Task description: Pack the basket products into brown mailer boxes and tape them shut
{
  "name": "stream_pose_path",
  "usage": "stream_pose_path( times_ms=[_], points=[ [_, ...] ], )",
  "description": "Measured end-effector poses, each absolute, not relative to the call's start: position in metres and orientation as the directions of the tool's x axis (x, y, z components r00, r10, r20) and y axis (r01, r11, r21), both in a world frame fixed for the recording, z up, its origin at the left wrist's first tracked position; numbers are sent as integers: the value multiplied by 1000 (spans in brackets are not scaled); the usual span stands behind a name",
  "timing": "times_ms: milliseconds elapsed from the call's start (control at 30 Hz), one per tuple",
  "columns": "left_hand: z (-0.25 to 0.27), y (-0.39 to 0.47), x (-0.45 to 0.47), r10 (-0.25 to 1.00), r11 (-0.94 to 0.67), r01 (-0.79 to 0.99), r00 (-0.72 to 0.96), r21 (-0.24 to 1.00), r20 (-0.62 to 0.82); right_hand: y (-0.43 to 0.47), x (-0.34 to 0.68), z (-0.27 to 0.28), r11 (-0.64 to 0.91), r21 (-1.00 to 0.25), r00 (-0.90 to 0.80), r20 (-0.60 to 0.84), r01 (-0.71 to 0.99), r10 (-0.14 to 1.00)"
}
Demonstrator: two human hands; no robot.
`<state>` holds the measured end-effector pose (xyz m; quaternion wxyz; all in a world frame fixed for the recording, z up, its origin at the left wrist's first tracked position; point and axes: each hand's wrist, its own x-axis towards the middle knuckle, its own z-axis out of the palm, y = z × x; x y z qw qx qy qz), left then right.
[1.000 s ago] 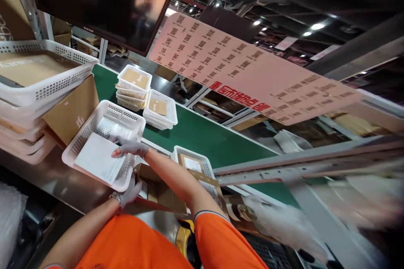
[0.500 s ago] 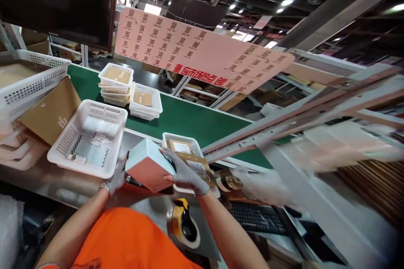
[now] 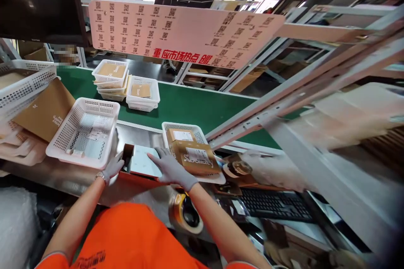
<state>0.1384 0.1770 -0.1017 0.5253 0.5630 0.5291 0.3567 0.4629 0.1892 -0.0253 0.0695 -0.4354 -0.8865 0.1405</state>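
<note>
A white box (image 3: 143, 161) sits low inside an open brown cardboard box (image 3: 128, 150) on the metal bench in front of me. My right hand (image 3: 172, 168), in a grey glove, grips the right part of the white box, thumb over its top. On the left, my gloved left hand (image 3: 114, 165) holds the cardboard box by its side wall; some fingertips are hidden. A white basket (image 3: 105, 157) beside that hand holds clear-wrapped flat items and a small white tube-like piece. To the right, another white basket (image 3: 166, 131) carries labelled brown parcels (image 3: 198, 157).
A tape dispenser (image 3: 186, 214) lies near my body, with a keyboard (image 3: 274, 204) farther right. Stacked baskets (image 3: 110, 82) stand on the green belt (image 3: 189, 105). A flat brown carton (image 3: 47, 111) leans at the left. Metal frame bars (image 3: 284, 92) cross the right side.
The white box has gone from tilted above the cardboard box to nearly level inside it. My right hand moved down with it. My left hand is now at the cardboard box's side.
</note>
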Motion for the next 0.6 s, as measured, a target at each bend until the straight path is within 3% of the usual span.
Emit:
stream_pose_path(
  times_ms=[233,300,400,500,600],
  points=[
    [-107,177,141,981,96,354,127,930,-149,180,478,-70,566,-348,-605,-6,747,796],
    [-107,177,144,984,113,364,90,925,-156,179,489,-86,490,-449,-516,73,748,854],
    [-109,177,147,989,122,388,29,913,-145,175,502,-118,283,-714,-255,150,641,955],
    [-109,176,150,994,96,439,8,894,-111,171,503,-144,49,-895,-21,44,443,999],
    [-106,175,152,990,76,526,62,847,-128,170,487,-152,-82,-931,31,-76,356,997]
  ],
)
